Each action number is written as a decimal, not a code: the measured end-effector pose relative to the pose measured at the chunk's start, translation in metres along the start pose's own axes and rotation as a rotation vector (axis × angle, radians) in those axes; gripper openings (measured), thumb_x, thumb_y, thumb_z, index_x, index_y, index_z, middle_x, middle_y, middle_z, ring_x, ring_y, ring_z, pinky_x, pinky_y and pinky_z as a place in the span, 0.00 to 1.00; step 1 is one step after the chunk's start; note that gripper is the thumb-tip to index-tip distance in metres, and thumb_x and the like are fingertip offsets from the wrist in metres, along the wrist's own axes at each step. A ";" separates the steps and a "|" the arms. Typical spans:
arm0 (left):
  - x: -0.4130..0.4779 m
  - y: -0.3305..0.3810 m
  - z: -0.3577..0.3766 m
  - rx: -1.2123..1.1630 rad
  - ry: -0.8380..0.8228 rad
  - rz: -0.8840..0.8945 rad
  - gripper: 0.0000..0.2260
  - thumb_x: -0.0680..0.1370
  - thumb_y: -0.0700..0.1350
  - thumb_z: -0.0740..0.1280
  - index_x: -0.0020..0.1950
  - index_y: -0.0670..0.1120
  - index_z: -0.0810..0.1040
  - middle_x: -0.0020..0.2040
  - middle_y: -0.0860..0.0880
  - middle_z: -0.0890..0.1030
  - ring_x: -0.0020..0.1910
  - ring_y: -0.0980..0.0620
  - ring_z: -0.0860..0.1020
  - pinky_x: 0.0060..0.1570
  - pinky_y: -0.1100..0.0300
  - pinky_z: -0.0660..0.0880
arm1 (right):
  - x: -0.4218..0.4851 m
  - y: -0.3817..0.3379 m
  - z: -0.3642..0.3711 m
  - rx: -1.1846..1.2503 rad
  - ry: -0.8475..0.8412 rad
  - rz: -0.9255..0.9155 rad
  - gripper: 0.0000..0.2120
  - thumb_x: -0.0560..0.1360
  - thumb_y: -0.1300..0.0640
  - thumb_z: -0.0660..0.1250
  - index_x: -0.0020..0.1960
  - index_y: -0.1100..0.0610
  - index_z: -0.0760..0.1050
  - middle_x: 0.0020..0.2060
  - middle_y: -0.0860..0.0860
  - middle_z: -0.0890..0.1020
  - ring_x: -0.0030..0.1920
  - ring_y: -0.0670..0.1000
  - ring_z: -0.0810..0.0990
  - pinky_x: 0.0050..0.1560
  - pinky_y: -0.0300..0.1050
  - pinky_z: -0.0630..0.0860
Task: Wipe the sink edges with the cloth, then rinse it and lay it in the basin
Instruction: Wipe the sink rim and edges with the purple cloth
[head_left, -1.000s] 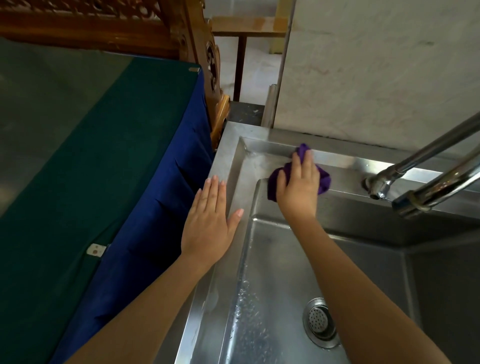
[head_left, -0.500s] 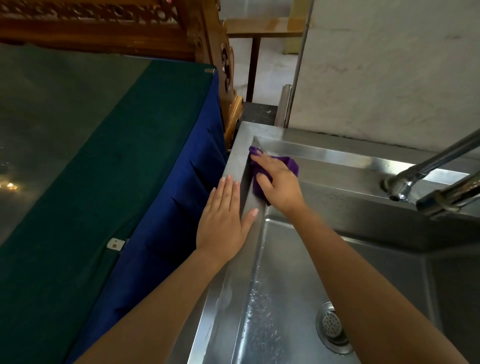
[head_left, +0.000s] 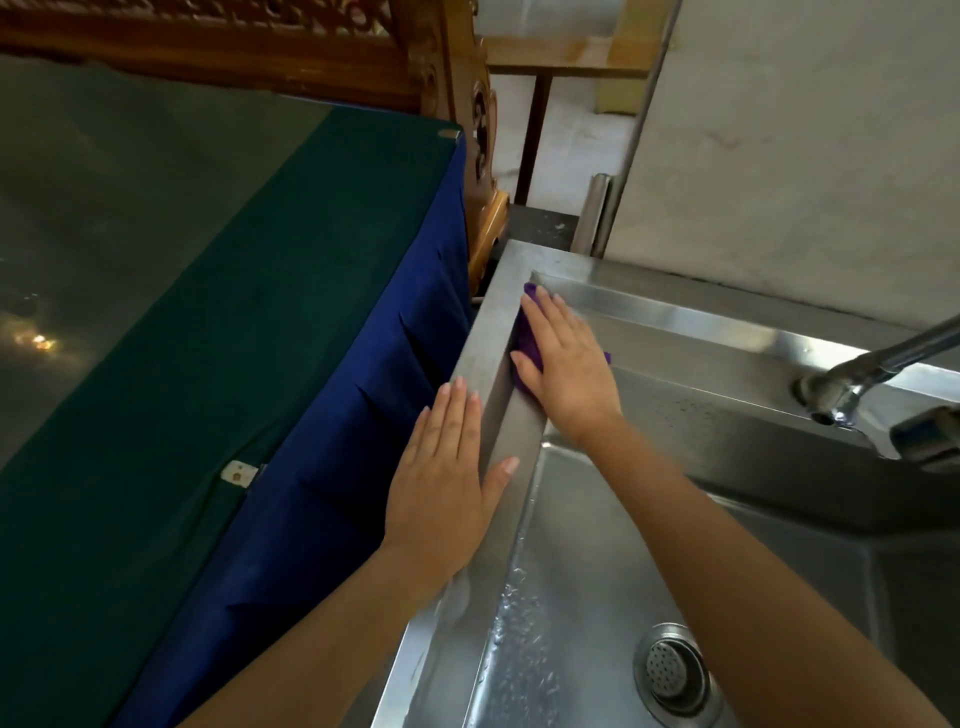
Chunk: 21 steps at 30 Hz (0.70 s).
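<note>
This is looking like a wash corner in a home: a stainless steel sink (head_left: 491, 332) with a drain strainer (head_left: 672, 670) and a chrome tap (head_left: 883, 358) is sitting against a plain plastered wall (head_left: 805, 156), while a cloth-draped table (head_left: 208, 312) and carved wooden furniture (head_left: 260, 47) are standing just beside it.

I can read no words, brands or numbers here. The small white tag (head_left: 239, 473) on the green table cover (head_left: 156, 364), at the left, may carry a mark, but it's too blurred to tell.
</note>
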<state>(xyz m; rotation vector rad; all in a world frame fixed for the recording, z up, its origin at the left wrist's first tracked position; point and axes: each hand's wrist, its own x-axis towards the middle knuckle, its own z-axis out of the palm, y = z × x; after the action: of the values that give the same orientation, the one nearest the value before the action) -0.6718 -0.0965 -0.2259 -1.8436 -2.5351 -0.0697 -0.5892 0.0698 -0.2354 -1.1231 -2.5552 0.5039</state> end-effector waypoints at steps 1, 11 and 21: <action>0.000 0.000 0.000 0.004 -0.008 -0.002 0.33 0.80 0.61 0.41 0.73 0.38 0.62 0.73 0.40 0.65 0.73 0.45 0.62 0.71 0.50 0.63 | 0.007 0.001 0.000 -0.026 -0.004 0.007 0.29 0.79 0.48 0.56 0.76 0.52 0.49 0.77 0.50 0.52 0.77 0.49 0.49 0.76 0.48 0.46; -0.019 -0.009 -0.002 0.000 -0.010 0.031 0.33 0.80 0.61 0.40 0.73 0.38 0.63 0.73 0.41 0.65 0.73 0.45 0.62 0.71 0.51 0.61 | 0.019 -0.022 -0.003 0.615 0.191 0.198 0.19 0.80 0.50 0.53 0.70 0.49 0.65 0.65 0.50 0.74 0.63 0.50 0.73 0.64 0.46 0.70; -0.091 -0.019 -0.010 -0.009 -0.096 0.010 0.32 0.81 0.61 0.41 0.73 0.39 0.61 0.74 0.42 0.63 0.74 0.45 0.60 0.69 0.51 0.54 | -0.040 -0.064 0.015 0.347 0.068 -0.313 0.19 0.79 0.51 0.54 0.65 0.55 0.73 0.66 0.51 0.75 0.73 0.49 0.62 0.74 0.49 0.58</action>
<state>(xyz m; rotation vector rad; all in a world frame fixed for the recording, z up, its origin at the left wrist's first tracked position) -0.6617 -0.1890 -0.2194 -1.9078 -2.5912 0.0083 -0.6104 -0.0037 -0.2270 -0.5988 -2.3984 0.7724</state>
